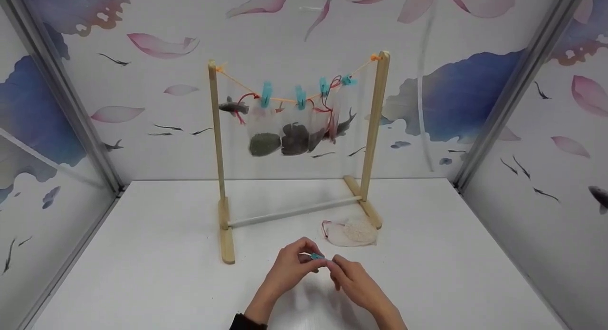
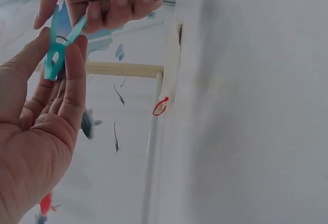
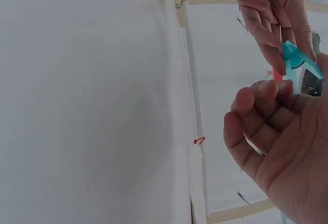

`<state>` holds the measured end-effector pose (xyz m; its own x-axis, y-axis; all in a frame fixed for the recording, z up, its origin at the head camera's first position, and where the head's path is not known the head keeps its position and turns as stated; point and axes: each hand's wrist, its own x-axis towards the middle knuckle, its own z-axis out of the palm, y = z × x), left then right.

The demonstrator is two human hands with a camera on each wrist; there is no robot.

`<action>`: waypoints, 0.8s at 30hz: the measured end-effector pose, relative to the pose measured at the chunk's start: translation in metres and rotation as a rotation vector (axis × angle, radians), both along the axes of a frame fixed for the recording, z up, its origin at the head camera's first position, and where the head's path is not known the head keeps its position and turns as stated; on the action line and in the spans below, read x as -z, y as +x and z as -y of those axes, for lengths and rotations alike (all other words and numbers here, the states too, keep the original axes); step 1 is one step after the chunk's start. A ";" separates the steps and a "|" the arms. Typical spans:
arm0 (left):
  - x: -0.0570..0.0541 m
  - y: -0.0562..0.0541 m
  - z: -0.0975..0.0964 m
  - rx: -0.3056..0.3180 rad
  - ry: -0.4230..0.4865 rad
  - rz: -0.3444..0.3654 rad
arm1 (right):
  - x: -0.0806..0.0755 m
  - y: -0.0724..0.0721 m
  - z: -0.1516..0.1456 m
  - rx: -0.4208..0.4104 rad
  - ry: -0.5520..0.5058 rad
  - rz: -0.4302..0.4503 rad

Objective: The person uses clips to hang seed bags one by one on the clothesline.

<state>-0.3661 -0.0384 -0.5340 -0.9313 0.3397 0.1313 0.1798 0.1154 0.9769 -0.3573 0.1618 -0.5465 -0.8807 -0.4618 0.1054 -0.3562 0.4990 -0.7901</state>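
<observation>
A small turquoise clothespin (image 1: 317, 256) is held between both hands above the front of the white table. In the left wrist view, my left hand (image 2: 38, 131) grips the clothespin's (image 2: 55, 60) nose end between thumb and fingers. The right hand (image 1: 358, 282) has its thumb and forefinger on the two spread handles, as the right wrist view also shows. Just beyond the hands lies a sheer drawstring bag (image 1: 354, 232) with pale contents and a red cord, lying flat on the table.
Behind stands a wooden rack (image 1: 373, 130) with a white crossbar (image 1: 294, 211). From its sagging orange cord (image 1: 237, 81) hang several sheer bags (image 1: 295, 139) with dark contents, red strings and turquoise clothespins (image 1: 266, 94). Printed panels (image 1: 285, 45) enclose the table (image 1: 156, 273).
</observation>
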 end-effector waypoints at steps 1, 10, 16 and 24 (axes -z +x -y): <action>0.000 0.000 0.000 -0.004 0.006 0.002 | 0.000 0.000 0.000 -0.002 -0.020 0.004; -0.001 -0.001 0.000 0.005 0.087 0.039 | 0.002 -0.001 0.001 0.046 -0.159 -0.004; 0.000 -0.002 -0.002 -0.018 0.045 0.028 | 0.000 -0.002 -0.002 0.055 -0.148 -0.002; 0.008 -0.003 -0.006 -0.089 -0.044 -0.014 | -0.003 -0.007 -0.023 0.179 -0.058 -0.071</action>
<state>-0.3687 -0.0321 -0.5416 -0.9562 0.2617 0.1308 0.1802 0.1745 0.9680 -0.3639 0.1853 -0.5432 -0.9377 -0.2895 0.1922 -0.3218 0.5142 -0.7950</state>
